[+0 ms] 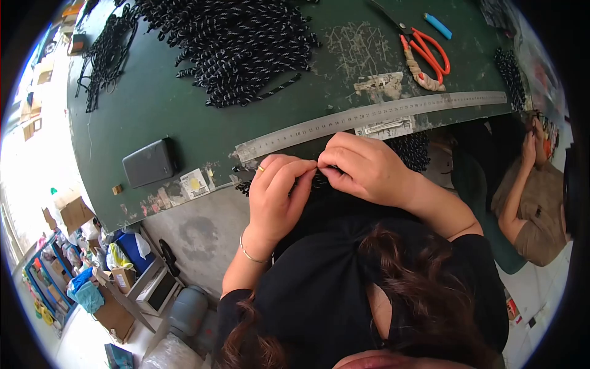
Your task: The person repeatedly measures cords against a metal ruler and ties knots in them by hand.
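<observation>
At the table's front edge, my left hand (pixel 276 190), with a ring and a bracelet, is closed in a pinch. Its fingertips meet those of my right hand (pixel 362 169), which is pinched closed too. Whatever lies between the fingertips is too small to make out. Black cord with white flecks (pixel 409 150) shows below the table edge, beside and partly behind my hands. A long steel ruler (pixel 369 114) lies just beyond them on the green table (pixel 141 111). Past it sits a big pile of black flecked cords (pixel 246 49).
Orange-handled scissors (pixel 424 55) and a blue lighter (pixel 437 26) lie at the back right. A black box (pixel 147 163) and a small wooden block (pixel 117 190) rest at the left. Another person (pixel 534 197) sits at the right. Thin cords (pixel 110 55) lie back left.
</observation>
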The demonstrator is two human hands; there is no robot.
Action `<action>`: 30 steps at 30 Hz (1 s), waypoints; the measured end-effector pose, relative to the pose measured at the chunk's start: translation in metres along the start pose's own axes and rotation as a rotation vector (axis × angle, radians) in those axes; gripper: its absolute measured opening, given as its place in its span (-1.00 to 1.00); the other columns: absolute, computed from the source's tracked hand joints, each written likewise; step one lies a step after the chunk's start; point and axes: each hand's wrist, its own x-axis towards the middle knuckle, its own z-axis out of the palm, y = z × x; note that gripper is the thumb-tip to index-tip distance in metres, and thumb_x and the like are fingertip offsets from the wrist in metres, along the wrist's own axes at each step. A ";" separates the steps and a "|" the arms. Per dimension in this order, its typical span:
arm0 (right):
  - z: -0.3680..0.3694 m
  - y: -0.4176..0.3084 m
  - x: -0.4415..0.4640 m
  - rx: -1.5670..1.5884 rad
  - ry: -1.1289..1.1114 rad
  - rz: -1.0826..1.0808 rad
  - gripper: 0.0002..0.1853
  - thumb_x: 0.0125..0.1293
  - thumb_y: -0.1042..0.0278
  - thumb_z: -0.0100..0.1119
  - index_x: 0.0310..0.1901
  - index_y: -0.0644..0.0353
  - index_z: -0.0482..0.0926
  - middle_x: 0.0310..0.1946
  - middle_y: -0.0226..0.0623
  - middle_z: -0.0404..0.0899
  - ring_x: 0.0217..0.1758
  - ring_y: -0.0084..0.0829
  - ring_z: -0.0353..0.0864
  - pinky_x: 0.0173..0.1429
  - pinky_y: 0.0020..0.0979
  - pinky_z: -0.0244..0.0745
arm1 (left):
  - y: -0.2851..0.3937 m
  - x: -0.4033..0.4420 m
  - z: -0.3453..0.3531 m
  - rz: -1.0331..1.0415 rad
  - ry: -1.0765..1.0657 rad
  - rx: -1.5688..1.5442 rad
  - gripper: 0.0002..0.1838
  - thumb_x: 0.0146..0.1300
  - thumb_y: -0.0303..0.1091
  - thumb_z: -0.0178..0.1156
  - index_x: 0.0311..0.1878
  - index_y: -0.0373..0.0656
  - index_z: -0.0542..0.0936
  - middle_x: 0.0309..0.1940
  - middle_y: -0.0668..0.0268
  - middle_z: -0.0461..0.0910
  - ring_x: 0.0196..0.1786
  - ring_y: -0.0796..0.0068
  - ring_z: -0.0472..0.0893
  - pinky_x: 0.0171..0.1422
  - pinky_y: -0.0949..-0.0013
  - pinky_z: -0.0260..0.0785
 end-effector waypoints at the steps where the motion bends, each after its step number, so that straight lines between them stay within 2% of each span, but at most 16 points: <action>1: 0.002 -0.001 0.001 0.004 -0.021 -0.016 -0.85 0.16 0.55 0.31 -0.23 0.23 0.57 -0.36 -0.26 0.52 -0.38 -0.22 0.57 -0.33 -0.31 0.50 | 0.003 -0.004 -0.005 -0.091 -0.006 -0.039 -0.84 0.09 -0.58 0.37 -0.24 -0.21 0.65 -0.32 0.28 0.64 -0.29 0.39 0.60 -0.13 0.35 0.44; 3: 0.012 0.000 0.003 0.003 -0.055 -0.024 -0.86 0.17 0.53 0.31 -0.23 0.23 0.58 -0.36 -0.25 0.53 -0.38 -0.22 0.58 -0.33 -0.30 0.51 | 0.010 -0.014 -0.014 -0.277 -0.013 -0.116 -0.85 0.08 -0.61 0.36 -0.28 -0.22 0.63 -0.39 0.30 0.63 -0.42 0.41 0.59 -0.29 0.42 0.44; 4: 0.019 0.001 0.005 -0.004 -0.088 -0.033 -0.86 0.18 0.51 0.31 -0.23 0.23 0.58 -0.35 -0.25 0.53 -0.38 -0.21 0.58 -0.32 -0.29 0.51 | 0.011 -0.017 -0.019 -0.282 -0.009 -0.112 -0.85 0.08 -0.61 0.36 -0.28 -0.22 0.63 -0.39 0.30 0.63 -0.42 0.41 0.59 -0.29 0.42 0.44; 7: 0.043 0.002 0.017 0.003 -0.118 -0.030 -0.87 0.19 0.48 0.31 -0.23 0.23 0.59 -0.36 -0.25 0.53 -0.38 -0.21 0.59 -0.32 -0.28 0.52 | 0.008 -0.026 -0.038 -0.372 0.063 0.214 -0.89 0.09 -0.60 0.35 -0.32 -0.24 0.62 -0.47 0.29 0.62 -0.53 0.48 0.54 -0.43 0.47 0.41; 8: 0.052 0.002 0.022 0.010 -0.112 -0.013 -0.88 0.20 0.47 0.30 -0.24 0.23 0.60 -0.36 -0.25 0.53 -0.37 -0.21 0.60 -0.32 -0.28 0.52 | 0.004 -0.028 -0.039 -0.377 0.065 0.220 -0.89 0.09 -0.60 0.35 -0.32 -0.24 0.62 -0.47 0.29 0.62 -0.53 0.48 0.54 -0.43 0.47 0.41; 11: 0.073 0.006 0.033 -0.022 -0.098 0.015 -0.90 0.21 0.46 0.29 -0.25 0.22 0.60 -0.37 -0.26 0.53 -0.37 -0.21 0.61 -0.32 -0.27 0.53 | -0.022 -0.030 -0.034 -0.504 0.285 0.244 -0.90 0.10 -0.57 0.37 -0.36 -0.26 0.61 -0.53 0.29 0.62 -0.53 0.51 0.56 -0.36 0.47 0.44; 15: 0.084 0.006 0.040 -0.108 -0.080 0.064 -0.93 0.21 0.47 0.28 -0.28 0.21 0.59 -0.38 -0.28 0.52 -0.37 -0.22 0.61 -0.33 -0.27 0.52 | -0.034 -0.030 -0.030 -0.577 0.351 0.190 -0.90 0.11 -0.55 0.36 -0.37 -0.26 0.60 -0.54 0.29 0.64 -0.50 0.55 0.59 -0.33 0.48 0.46; 26: 0.071 0.003 0.033 -0.051 -0.026 0.098 -0.92 0.22 0.48 0.29 -0.30 0.21 0.57 -0.38 -0.26 0.52 -0.38 -0.22 0.60 -0.33 -0.26 0.50 | -0.035 -0.027 -0.033 -0.652 0.328 0.113 -0.90 0.12 -0.55 0.35 -0.38 -0.27 0.58 -0.52 0.27 0.66 -0.48 0.54 0.62 -0.31 0.49 0.48; 30: 0.065 0.003 0.027 -0.094 0.001 0.193 -0.91 0.23 0.51 0.28 -0.27 0.23 0.56 -0.37 -0.24 0.52 -0.40 -0.20 0.58 -0.32 -0.26 0.49 | -0.034 -0.026 -0.035 -0.654 0.287 0.108 -0.91 0.13 -0.56 0.33 -0.38 -0.27 0.57 -0.51 0.26 0.65 -0.48 0.51 0.62 -0.31 0.47 0.48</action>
